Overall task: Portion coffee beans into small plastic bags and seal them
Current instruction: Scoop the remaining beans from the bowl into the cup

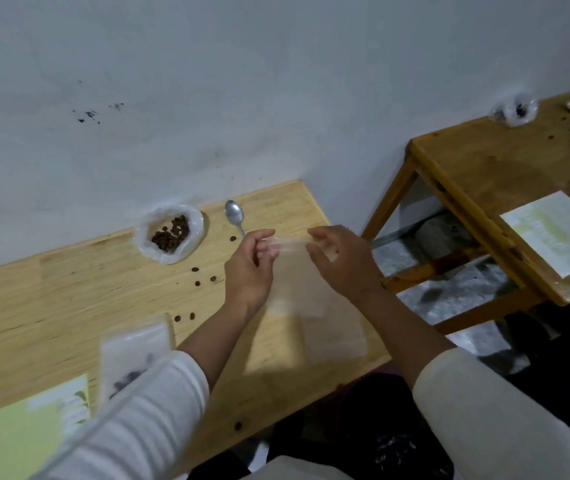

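Note:
Both my hands hold up a clear, empty plastic bag (pixel 302 289) above the right end of the wooden table (pixel 69 289). My left hand (pixel 250 268) pinches the bag's top left corner and my right hand (pixel 340 263) pinches its top right corner. The bag hangs down between my wrists. Behind my hands, an open plastic bag of coffee beans (pixel 171 237) sits by the wall, and a metal spoon (pixel 235 214) lies just right of it. A small bag with some beans (pixel 131 358) lies near my left sleeve.
Several loose beans (pixel 204 275) are scattered on the table. A green paper sheet (pixel 24 434) lies at the front left. A second wooden table (pixel 484 178) stands to the right with papers, loose beans and another plastic bag (pixel 515 110). The wall runs close behind both tables.

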Available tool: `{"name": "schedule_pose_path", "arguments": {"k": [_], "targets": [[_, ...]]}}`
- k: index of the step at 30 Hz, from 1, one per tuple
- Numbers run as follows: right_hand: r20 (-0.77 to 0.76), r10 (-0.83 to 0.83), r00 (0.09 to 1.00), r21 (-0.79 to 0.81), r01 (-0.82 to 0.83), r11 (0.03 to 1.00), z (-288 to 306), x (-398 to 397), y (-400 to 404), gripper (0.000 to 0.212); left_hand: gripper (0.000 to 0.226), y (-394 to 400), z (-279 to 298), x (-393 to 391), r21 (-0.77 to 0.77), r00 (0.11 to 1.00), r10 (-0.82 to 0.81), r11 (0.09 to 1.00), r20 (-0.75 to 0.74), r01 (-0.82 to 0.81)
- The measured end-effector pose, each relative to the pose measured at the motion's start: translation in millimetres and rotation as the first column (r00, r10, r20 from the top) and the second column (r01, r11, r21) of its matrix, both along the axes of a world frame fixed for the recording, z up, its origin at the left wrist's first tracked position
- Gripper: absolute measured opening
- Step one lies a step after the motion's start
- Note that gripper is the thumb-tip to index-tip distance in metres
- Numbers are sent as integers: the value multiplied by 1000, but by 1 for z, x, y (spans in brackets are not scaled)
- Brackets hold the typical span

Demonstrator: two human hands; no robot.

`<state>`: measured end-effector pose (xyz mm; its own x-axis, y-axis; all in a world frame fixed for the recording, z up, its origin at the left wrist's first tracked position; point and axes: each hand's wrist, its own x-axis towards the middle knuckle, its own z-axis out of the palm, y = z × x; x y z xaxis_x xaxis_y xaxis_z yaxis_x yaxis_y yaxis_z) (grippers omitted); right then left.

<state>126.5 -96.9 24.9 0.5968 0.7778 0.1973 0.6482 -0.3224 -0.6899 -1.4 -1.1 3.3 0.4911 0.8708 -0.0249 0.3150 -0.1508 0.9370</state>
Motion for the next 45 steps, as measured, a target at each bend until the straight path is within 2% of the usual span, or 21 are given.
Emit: {"name": "schedule_pose_path", "arguments": {"k": [3, 7, 9, 11, 13, 16, 19, 21, 24, 27, 29, 34, 37, 45], "targets": [[-15, 33, 999, 30, -32, 999, 22, -17, 27, 13, 27, 21, 24, -15, -27, 989, 106, 994, 99, -104], [-222, -25, 975, 81, 44, 996, 36, -58, 55, 8, 37, 36, 48, -47, -66, 940, 311, 950, 142, -305], [-365, 22, 931, 152, 37, 988, 38, -83, 68, 6, 40, 40, 56, -66, -159, 919, 373, 922, 131, -352], [-460, 130, 878, 224, -27, 974, 39, -108, 79, 5, 38, 45, 62, -86, -315, 912, 366, 901, 185, -298], [-485, 210, 849, 253, -94, 963, 38, -131, 89, 8, 32, 51, 65, -108, -402, 900, 354, 885, 256, -234], [-475, 251, 843, 250, -144, 957, 36, -164, 102, 10, 15, 62, 65, -140, -428, 885, 367, 875, 286, -225], [-461, 245, 853, 241, -146, 960, 37, -190, 114, 10, 14, 71, 65, -166, -480, 869, 390, 851, 304, -213], [-400, 236, 886, 223, -155, 962, 37, -204, 120, 8, 17, 77, 62, -179, -484, 871, 404, 843, 281, -234], [-307, 203, 930, 199, -146, 969, 38, -221, 129, 10, 17, 83, 54, -191, -425, 875, 432, 849, 218, -313], [-253, 237, 938, 223, -182, 958, 39, -228, 137, 5, 19, 86, 57, -193, -319, 870, 472, 854, 143, -411], [-235, 262, 936, 246, -203, 948, 37, -229, 140, 12, 18, 86, 61, -192, -256, 866, 486, 858, 120, -446], [-289, 267, 919, 213, -210, 954, 36, -209, 146, 23, 13, 84, 67, -181, -134, 891, 439, 896, 116, -424], [-308, 286, 907, 205, -230, 951, 36, -196, 148, 22, 16, 83, 64, -172, -62, 910, 406, 914, 83, -402], [-315, 226, 922, 206, -166, 964, 33, -189, 154, 20, 16, 85, 62, -154, 91, 895, 445, 891, 26, -446]]}}
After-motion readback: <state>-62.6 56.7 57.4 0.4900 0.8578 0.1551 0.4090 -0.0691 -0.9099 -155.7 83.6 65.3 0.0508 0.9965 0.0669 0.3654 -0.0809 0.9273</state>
